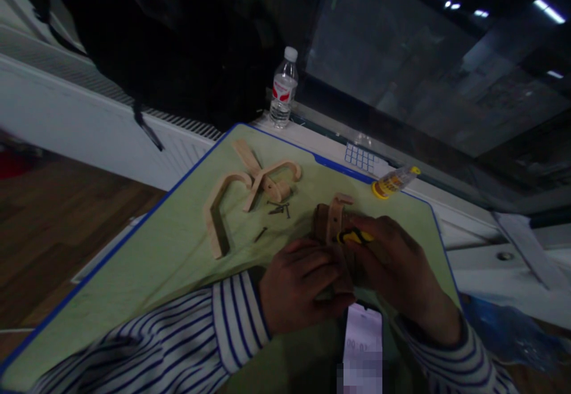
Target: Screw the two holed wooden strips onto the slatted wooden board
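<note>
My left hand [303, 287] is closed around a wooden piece with a curved hook end [336, 218], which has small dark holes in its face. A darker wooden block [320, 220] lies against that hook, partly hidden by my fingers. In my right hand [397, 263], the fingers pinch a yellow-and-black screwdriver [357, 237], its tip end close to the hook's face. Whether the tip touches a screw is too dark to tell. Left of my hands lie several loose screws [279, 208] and one single screw [261, 234].
Bent wooden hooks [218, 218] and a flat wooden strip [247, 155] lie on the green, blue-edged table [169, 263]. A lit phone [363, 334] sits near me. A yellow-capped glue bottle [395, 182] stands right; a water bottle [283, 90] is on the sill beyond.
</note>
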Demonstrator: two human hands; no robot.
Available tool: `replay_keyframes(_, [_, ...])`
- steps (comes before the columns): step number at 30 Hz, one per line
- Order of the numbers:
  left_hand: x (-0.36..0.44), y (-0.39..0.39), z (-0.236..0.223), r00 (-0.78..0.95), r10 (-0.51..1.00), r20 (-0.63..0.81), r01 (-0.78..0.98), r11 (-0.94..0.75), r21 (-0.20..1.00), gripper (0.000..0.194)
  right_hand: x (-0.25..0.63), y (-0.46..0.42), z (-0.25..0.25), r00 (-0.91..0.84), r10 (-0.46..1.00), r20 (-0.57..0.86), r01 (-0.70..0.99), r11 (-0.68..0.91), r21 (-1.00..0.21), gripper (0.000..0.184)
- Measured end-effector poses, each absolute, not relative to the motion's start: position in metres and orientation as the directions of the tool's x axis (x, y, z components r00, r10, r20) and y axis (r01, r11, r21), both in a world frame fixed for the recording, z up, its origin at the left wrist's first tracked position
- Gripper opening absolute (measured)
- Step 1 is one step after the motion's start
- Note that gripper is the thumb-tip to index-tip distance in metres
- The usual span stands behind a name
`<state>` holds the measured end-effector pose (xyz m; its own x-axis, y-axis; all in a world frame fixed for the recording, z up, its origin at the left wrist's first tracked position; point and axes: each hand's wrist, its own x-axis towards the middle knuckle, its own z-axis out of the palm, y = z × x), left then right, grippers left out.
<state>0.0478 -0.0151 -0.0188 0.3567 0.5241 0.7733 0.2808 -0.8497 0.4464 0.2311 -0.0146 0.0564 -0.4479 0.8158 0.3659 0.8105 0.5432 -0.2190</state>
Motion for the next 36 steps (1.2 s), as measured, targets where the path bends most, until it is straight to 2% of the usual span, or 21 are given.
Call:
replay_keyframes(9, [0.048, -0.015, -0.019, 0.343, 0.519, 0.783, 0.281, -0.852, 0.442, 0.025, 0.233, -0.013, 0.042, -0.295, 0.809, 0.508, 0.866, 0.451, -0.216, 0.029])
replay_keyframes(15, [0.047, -0.014, -0.018, 0.354, 0.505, 0.787, 0.289, -0.859, 0.422, 0.022, 0.229, -0.014, 0.044, -0.252, 0.854, 0.455, 0.861, 0.413, -0.298, 0.033])
replay_keyframes(18, [0.048, -0.013, -0.019, 0.342, 0.501, 0.795, 0.286, -0.862, 0.420, 0.024, 0.229, -0.011, 0.044, -0.250, 0.853, 0.457, 0.868, 0.407, -0.285, 0.035])
replay_keyframes(21, [0.048, -0.014, -0.020, 0.338, 0.501, 0.797, 0.287, -0.861, 0.419, 0.024, 0.230, -0.008, 0.047, -0.305, 0.836, 0.457, 0.855, 0.452, -0.256, 0.034])
replay_keyframes(24, [0.048, -0.014, -0.021, 0.351, 0.502, 0.790, 0.291, -0.861, 0.417, 0.024, 0.232, -0.007, 0.054, -0.376, 0.838, 0.395, 0.840, 0.489, -0.235, 0.033])
replay_keyframes(30, [0.048, -0.014, -0.020, 0.362, 0.503, 0.785, 0.284, -0.861, 0.421, 0.024, 0.237, -0.010, 0.067, -0.483, 0.830, 0.279, 0.784, 0.552, -0.284, 0.039])
replay_keyframes(36, [0.048, -0.015, -0.019, 0.352, 0.518, 0.780, 0.280, -0.853, 0.440, 0.025, 0.235, -0.010, 0.063, -0.469, 0.828, 0.307, 0.809, 0.542, -0.227, 0.033])
